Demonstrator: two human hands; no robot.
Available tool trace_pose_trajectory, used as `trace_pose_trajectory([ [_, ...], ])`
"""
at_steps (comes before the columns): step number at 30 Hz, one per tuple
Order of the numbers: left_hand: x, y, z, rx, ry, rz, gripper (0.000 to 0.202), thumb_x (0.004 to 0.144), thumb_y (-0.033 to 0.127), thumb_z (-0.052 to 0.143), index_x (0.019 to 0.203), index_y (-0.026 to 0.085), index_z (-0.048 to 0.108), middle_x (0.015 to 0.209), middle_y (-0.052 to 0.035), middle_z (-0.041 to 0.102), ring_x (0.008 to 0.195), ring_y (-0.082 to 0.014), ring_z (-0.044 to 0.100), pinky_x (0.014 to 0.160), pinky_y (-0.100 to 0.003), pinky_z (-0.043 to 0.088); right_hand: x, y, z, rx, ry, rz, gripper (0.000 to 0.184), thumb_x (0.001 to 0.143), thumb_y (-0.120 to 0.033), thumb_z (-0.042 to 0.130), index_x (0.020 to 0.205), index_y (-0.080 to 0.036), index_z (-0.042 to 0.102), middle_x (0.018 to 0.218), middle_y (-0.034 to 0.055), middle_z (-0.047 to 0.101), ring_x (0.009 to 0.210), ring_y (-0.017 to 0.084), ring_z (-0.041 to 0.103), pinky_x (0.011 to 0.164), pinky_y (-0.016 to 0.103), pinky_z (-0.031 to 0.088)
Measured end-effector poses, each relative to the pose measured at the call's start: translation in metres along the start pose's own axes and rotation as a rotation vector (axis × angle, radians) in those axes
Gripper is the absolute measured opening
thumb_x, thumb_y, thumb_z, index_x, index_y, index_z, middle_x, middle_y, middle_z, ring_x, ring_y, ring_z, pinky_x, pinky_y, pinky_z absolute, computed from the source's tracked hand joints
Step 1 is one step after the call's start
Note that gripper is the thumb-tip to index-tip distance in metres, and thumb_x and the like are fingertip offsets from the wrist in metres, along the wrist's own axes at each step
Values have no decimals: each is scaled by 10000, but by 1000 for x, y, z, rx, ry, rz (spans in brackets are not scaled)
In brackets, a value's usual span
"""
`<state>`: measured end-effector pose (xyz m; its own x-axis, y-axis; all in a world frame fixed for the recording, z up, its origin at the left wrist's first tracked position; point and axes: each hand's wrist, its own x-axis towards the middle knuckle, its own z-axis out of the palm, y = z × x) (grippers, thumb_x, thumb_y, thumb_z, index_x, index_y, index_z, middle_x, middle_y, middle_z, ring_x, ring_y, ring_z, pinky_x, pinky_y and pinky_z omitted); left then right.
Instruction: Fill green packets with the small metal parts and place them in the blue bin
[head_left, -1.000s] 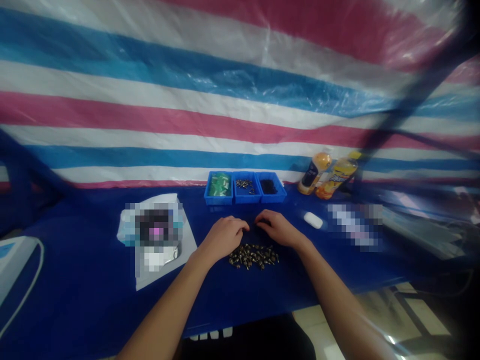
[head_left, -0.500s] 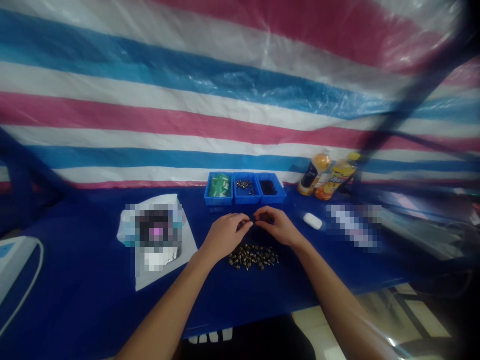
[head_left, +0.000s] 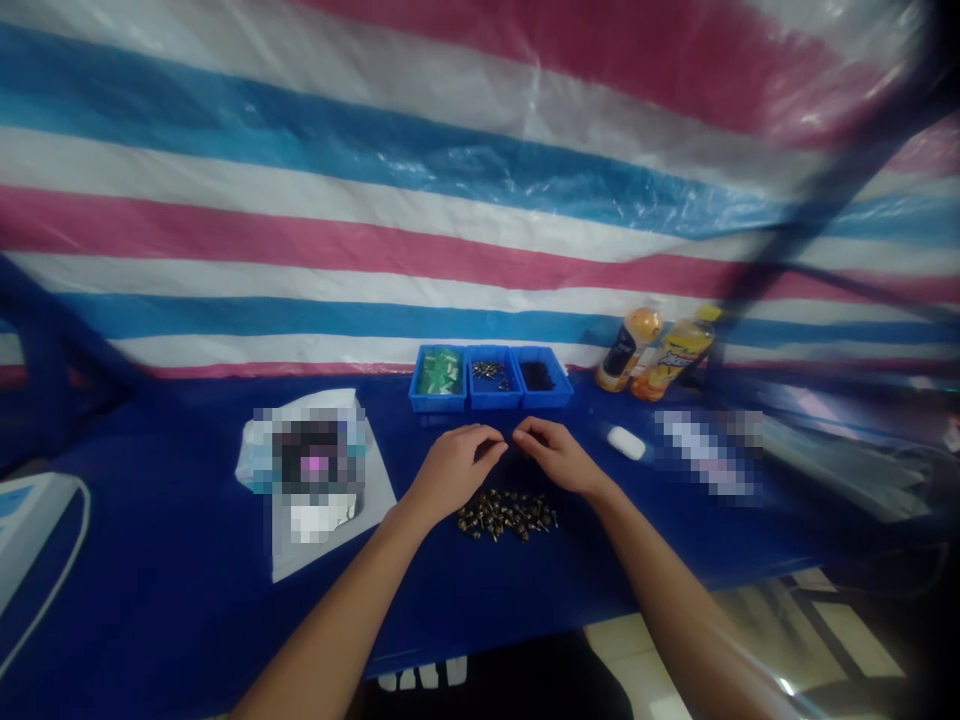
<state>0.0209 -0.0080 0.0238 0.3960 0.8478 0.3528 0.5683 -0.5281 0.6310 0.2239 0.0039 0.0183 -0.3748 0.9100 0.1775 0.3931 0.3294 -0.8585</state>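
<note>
My left hand [head_left: 459, 466] is held above the blue table, its thumb and fingers drawn together in a pinch. Facing it, my right hand [head_left: 556, 454] has its fingers curled in against the thumb, the tips a small gap from my left fingertips. Anything held in either pinch is too small to make out. Just below the hands lies a loose pile of small brass-coloured metal parts [head_left: 508, 514]. Beyond the hands are three blue bins: one with green-and-white pieces [head_left: 439, 372], one with small metal parts [head_left: 490, 370], one with black pieces [head_left: 537, 377].
Two drink bottles, an orange one [head_left: 630, 347] and a yellow-capped one [head_left: 677, 353], stand at the back right. A white case [head_left: 626, 443] lies right of my hand. To the left is a white sheet [head_left: 375, 490] with blurred items. A striped tarp [head_left: 450, 220] hangs behind.
My fingertips have drawn slightly apart, the right fingers shifting a little right and down. The pile and bins look the same.
</note>
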Motion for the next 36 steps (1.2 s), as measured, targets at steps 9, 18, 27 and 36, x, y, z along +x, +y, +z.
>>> trace_pose_trajectory([
  [9, -2, -1, -1, 19, 37, -60, 263, 940, 384, 483, 1072, 252, 669, 921, -15, 707, 839, -171, 640, 806, -306, 485, 5, 8, -3, 163, 33, 98, 378, 905, -496, 520, 725, -166, 566, 633, -14, 566, 597, 117, 509, 606, 252, 405],
  [18, -1, -7, 0, 87, 20, -65, 232, 916, 269, 483, 1055, 256, 668, 959, -17, 701, 870, -183, 635, 823, -326, 492, 12, 26, -12, 407, 505, 91, 361, 820, -452, 639, 1071, -222, 518, 679, -42, 568, 515, 99, 491, 513, 232, 392],
  [27, -2, -29, -13, 303, -126, -81, 382, 831, 71, 419, 960, 264, 722, 1071, -25, 688, 947, -233, 609, 865, -388, 453, 3, 14, 4, -161, 62, -20, 254, 859, -389, 615, 1015, -201, 683, 787, 18, 643, 672, 140, 563, 645, 273, 442],
  [36, -4, -27, -7, 331, -149, -96, 284, 865, 160, 468, 965, 262, 713, 1026, -36, 698, 925, -220, 627, 830, -351, 454, 3, 5, 16, -537, -258, -208, 276, 938, -239, 539, 1138, -356, 688, 1070, 38, 610, 973, 191, 545, 872, 373, 366],
])
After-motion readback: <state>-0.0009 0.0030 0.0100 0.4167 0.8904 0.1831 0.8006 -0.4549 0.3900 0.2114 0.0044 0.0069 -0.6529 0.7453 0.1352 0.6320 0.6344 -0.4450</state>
